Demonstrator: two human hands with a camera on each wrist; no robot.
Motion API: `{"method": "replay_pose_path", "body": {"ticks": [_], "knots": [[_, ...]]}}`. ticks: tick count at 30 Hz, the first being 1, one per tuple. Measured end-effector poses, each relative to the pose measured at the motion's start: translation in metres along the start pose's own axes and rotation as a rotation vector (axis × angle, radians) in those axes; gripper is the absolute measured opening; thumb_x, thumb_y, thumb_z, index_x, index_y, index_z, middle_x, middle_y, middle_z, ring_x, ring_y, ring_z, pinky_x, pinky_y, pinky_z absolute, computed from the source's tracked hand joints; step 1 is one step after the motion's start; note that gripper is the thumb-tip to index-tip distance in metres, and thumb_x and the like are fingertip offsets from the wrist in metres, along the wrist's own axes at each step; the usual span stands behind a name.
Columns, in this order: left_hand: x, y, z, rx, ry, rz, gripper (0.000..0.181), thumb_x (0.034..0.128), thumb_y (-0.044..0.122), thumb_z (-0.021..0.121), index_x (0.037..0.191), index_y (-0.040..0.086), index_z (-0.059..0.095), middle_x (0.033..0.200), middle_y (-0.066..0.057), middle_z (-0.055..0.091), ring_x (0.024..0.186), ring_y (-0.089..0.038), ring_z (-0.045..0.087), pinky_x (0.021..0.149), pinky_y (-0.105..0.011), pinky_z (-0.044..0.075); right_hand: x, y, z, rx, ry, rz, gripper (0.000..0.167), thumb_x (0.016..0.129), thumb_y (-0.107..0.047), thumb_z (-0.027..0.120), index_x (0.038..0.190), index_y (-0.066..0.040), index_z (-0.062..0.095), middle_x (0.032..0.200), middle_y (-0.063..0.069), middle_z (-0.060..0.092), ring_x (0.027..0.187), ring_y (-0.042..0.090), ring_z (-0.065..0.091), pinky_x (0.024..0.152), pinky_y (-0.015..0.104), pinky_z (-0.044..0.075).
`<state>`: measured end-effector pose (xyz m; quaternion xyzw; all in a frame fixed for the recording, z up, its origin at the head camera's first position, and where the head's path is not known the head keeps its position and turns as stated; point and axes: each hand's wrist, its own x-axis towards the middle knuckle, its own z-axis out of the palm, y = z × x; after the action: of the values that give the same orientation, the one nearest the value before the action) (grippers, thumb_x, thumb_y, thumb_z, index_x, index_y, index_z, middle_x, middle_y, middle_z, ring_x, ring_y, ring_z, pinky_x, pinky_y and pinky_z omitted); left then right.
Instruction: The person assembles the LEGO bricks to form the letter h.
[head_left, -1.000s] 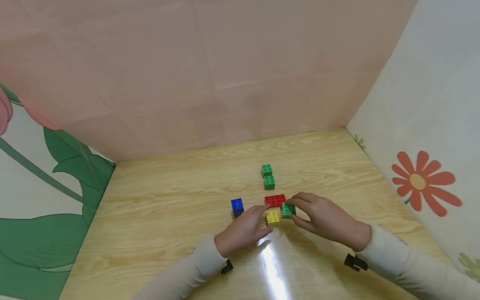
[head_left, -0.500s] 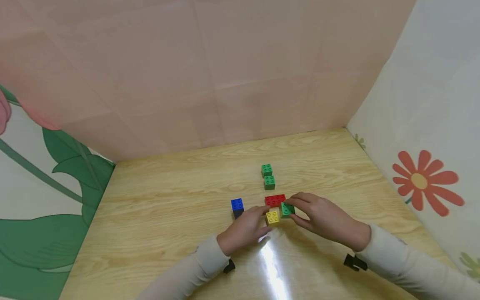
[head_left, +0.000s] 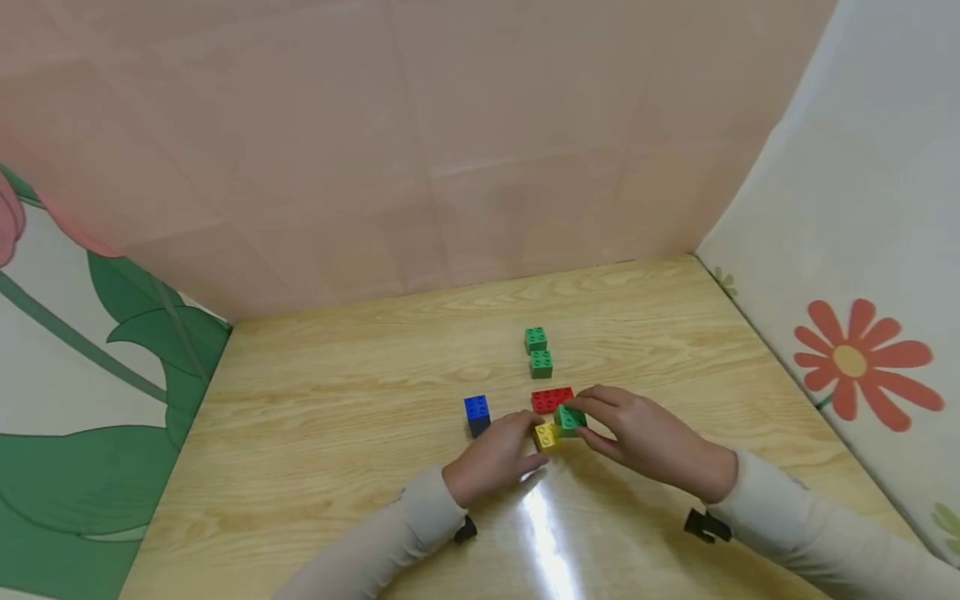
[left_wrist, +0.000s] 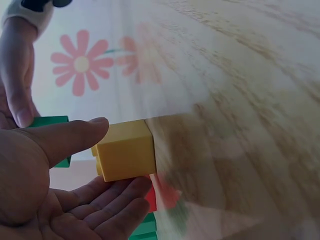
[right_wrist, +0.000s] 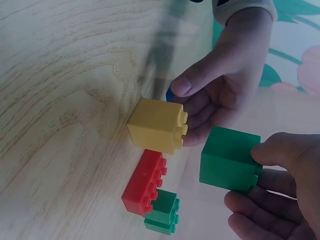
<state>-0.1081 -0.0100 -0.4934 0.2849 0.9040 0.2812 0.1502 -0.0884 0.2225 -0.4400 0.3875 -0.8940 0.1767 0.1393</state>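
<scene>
Wood table point(head_left: 322, 392), light-streaked; pinkish backdrop point(head_left: 420, 150) beyond yellow brick point(head_left: 546, 437).

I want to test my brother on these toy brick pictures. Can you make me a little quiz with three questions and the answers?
1. Fill the gap: The right hand holds a ____ brick.
2. True or false: The red brick has more studs than the yellow brick.
3. Count: In the head view, how many bricks stand beyond the red one?

Key:
1. Green: it holds the green brick.
2. True.
3. Two, the far green bricks.
</scene>
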Motion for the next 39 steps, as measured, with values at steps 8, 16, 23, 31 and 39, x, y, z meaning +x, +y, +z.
{"method": "replay_pose_path", "body": {"ticks": [8,16,23,31,39], "knots": [[0.004,0.001,0.003,-0.067,-0.012,0.001,0.038,0.0902,0.026,0.072,0.123,0.012,0.057,0.109,0.005,0.061,0.095,-0.005,0.057,0.082,-0.018,0.049,0.001,-0.001,0.002,0.011,-0.009,-0.005,0.038,0.082,-0.016,0.079,0.116,-0.006,0.067,0.108,0.004,0.065,0.092,0.015,0.066,0.072,0.026,0.057],[0.004,0.002,0.001,-0.070,-0.026,0.000,0.036,0.0910,0.022,0.071,0.123,0.013,0.057,0.110,0.007,0.061,0.096,-0.004,0.057,0.083,-0.019,0.049,0.004,-0.003,0.003,0.018,-0.039,0.000,0.038,0.082,-0.015,0.079,0.118,-0.007,0.067,0.111,0.005,0.066,0.096,0.017,0.066,0.075,0.028,0.057],[0.003,0.000,0.002,-0.060,-0.036,0.017,0.039,0.0903,0.020,0.071,0.126,0.012,0.057,0.112,0.006,0.061,0.098,-0.004,0.056,0.084,-0.020,0.049,0.005,-0.006,0.006,0.034,-0.045,0.007,0.037,0.083,-0.015,0.078,0.117,-0.007,0.068,0.111,0.004,0.066,0.096,0.016,0.066,0.075,0.028,0.057],[0.002,-0.001,0.000,-0.061,-0.040,0.026,0.040,0.0898,0.017,0.071,0.126,0.010,0.057,0.111,0.005,0.061,0.098,-0.004,0.056,0.084,-0.019,0.049,0.005,-0.005,0.011,0.066,-0.088,0.021,0.036,0.086,-0.018,0.075,0.119,-0.009,0.067,0.111,0.001,0.065,0.096,0.013,0.065,0.075,0.027,0.057],[0.003,-0.002,0.000,-0.052,-0.051,0.027,0.038,0.0893,0.018,0.071,0.125,0.011,0.058,0.108,0.007,0.061,0.097,-0.004,0.056,0.085,-0.020,0.049,0.005,-0.005,0.015,0.067,-0.116,0.033,0.036,0.087,-0.021,0.074,0.121,-0.010,0.066,0.113,0.001,0.065,0.098,0.014,0.065,0.077,0.029,0.057]]}}
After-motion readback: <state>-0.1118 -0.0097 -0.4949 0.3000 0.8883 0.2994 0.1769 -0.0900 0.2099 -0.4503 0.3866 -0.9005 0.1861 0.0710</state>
